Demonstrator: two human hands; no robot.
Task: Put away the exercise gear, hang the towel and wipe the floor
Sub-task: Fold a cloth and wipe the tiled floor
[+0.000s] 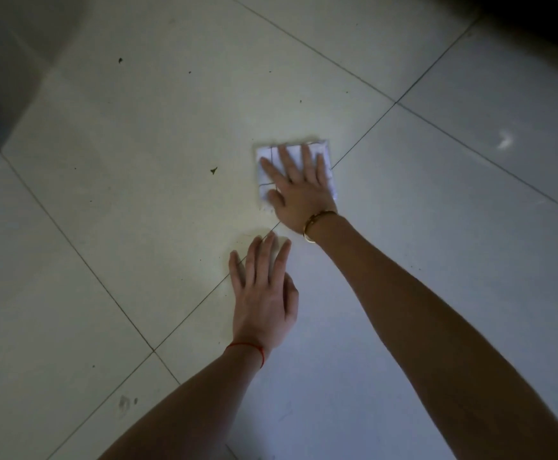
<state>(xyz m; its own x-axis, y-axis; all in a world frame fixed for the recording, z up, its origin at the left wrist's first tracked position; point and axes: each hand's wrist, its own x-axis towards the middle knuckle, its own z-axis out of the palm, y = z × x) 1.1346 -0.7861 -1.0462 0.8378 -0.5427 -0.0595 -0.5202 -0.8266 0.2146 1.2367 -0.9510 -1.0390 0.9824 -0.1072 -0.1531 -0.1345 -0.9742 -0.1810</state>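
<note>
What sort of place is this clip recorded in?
Probably an indoor room in a home, seen at floor level: large pale floor tiles with thin grout lines and scattered specks of dirt. The right hand presses a folded cloth flat on them.

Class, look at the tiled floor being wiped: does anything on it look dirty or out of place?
Yes. Small dark specks lie on the floor, left of the folded cloth pressed under the right hand. The left hand lies flat.
</note>
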